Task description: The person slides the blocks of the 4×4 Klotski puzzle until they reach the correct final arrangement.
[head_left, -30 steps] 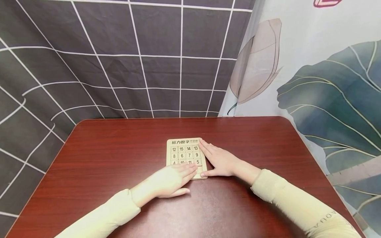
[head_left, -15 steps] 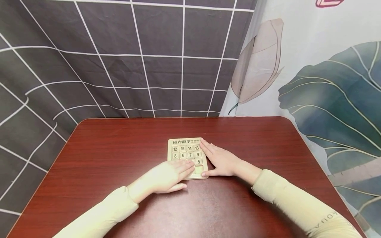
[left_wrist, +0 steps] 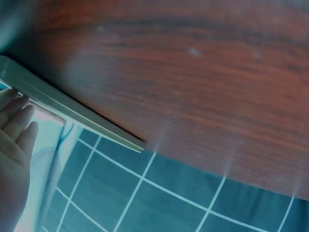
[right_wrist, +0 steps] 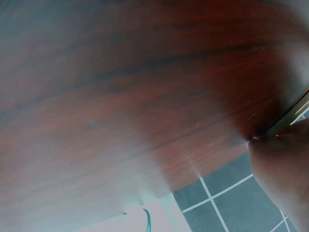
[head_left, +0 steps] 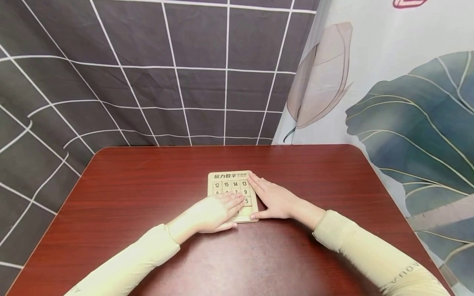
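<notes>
from here i think the right hand (head_left: 275, 200), fingers straight along the right edge of the number puzzle (head_left: 230, 185) on the desk (head_left: 148, 181), should brace it firmly, while the left hand (head_left: 218, 211), fingers extended over the puzzle's lower tiles (head_left: 247, 201), should push gently and squarely.

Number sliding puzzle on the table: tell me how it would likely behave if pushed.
The number sliding puzzle would probably slide flat rather than tip, being thin and low. Its straight edges look rigid, so it likely won't bend. The glossy tabletop suggests little resistance.
</notes>
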A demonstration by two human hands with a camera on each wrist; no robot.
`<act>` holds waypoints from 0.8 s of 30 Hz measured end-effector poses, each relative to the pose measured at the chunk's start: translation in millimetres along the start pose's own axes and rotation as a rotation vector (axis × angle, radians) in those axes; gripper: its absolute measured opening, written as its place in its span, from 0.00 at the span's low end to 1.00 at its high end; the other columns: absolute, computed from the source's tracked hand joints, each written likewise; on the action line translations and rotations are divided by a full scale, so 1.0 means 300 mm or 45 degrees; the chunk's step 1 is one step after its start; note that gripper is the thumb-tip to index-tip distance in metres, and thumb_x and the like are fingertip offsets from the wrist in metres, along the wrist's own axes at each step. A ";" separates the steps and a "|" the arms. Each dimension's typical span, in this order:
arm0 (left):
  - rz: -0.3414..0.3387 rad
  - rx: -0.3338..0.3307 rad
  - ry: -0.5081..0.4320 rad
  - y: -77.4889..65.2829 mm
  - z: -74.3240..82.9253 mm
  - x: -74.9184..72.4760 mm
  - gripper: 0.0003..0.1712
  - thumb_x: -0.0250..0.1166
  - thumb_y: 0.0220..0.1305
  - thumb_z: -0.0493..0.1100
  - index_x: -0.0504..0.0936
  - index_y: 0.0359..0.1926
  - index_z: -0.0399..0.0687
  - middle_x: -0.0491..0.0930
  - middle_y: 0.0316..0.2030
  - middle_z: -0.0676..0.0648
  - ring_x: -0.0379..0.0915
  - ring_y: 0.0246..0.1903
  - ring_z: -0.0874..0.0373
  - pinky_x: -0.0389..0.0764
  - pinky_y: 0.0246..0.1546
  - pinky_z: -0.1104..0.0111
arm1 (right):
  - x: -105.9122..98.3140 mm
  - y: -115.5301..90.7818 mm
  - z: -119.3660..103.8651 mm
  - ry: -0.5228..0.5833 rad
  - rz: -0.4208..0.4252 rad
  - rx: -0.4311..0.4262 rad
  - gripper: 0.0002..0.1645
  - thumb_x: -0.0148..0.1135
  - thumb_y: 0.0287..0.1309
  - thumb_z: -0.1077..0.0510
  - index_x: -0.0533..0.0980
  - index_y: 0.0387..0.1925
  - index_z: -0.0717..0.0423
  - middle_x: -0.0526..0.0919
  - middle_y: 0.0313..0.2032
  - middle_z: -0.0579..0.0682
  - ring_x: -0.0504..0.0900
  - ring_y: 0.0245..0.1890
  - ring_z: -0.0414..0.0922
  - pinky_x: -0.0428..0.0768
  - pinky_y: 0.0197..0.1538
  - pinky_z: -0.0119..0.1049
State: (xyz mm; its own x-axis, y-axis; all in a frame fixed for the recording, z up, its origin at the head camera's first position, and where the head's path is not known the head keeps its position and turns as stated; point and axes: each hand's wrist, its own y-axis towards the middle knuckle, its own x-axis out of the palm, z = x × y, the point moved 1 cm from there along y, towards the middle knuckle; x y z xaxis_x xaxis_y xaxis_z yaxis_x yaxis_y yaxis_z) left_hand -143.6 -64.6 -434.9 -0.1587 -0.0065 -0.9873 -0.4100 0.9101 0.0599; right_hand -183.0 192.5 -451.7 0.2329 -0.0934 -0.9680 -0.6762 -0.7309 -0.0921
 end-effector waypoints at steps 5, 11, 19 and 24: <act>0.035 0.054 0.030 -0.002 0.022 -0.002 0.36 0.57 0.78 0.63 0.77 0.71 0.40 0.78 0.71 0.42 0.75 0.72 0.50 0.75 0.76 0.59 | -0.002 0.000 -0.001 0.014 0.000 0.002 0.70 0.66 0.63 0.27 0.45 0.84 0.67 0.42 0.86 0.62 0.53 0.85 0.58 0.62 0.84 0.54; 0.064 0.121 0.086 -0.015 0.050 -0.003 0.36 0.57 0.77 0.64 0.79 0.69 0.41 0.80 0.69 0.42 0.78 0.70 0.51 0.76 0.75 0.61 | -0.004 -0.001 0.000 0.022 0.005 0.005 0.71 0.66 0.62 0.27 0.45 0.84 0.66 0.42 0.86 0.61 0.53 0.85 0.58 0.62 0.84 0.54; 0.036 0.075 0.030 0.016 0.010 0.005 0.37 0.56 0.79 0.62 0.74 0.74 0.40 0.76 0.73 0.42 0.73 0.73 0.50 0.73 0.77 0.59 | -0.003 0.000 0.000 -0.001 0.002 0.001 0.70 0.65 0.63 0.27 0.46 0.84 0.67 0.43 0.86 0.62 0.54 0.84 0.58 0.63 0.84 0.55; 0.029 0.002 -0.005 0.055 -0.031 0.014 0.35 0.56 0.79 0.59 0.74 0.74 0.40 0.75 0.74 0.41 0.72 0.74 0.49 0.72 0.78 0.58 | -0.001 -0.001 0.001 -0.014 0.002 0.000 0.70 0.65 0.63 0.27 0.46 0.84 0.67 0.43 0.86 0.62 0.55 0.84 0.58 0.64 0.83 0.55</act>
State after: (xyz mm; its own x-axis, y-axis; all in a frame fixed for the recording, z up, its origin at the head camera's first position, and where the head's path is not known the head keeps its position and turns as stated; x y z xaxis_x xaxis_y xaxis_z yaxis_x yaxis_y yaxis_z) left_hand -159.4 -53.6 -436.6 -0.1647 0.0160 -0.9862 -0.4046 0.9108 0.0823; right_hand -183.1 193.0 -451.5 0.2238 -0.0871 -0.9707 -0.6768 -0.7305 -0.0905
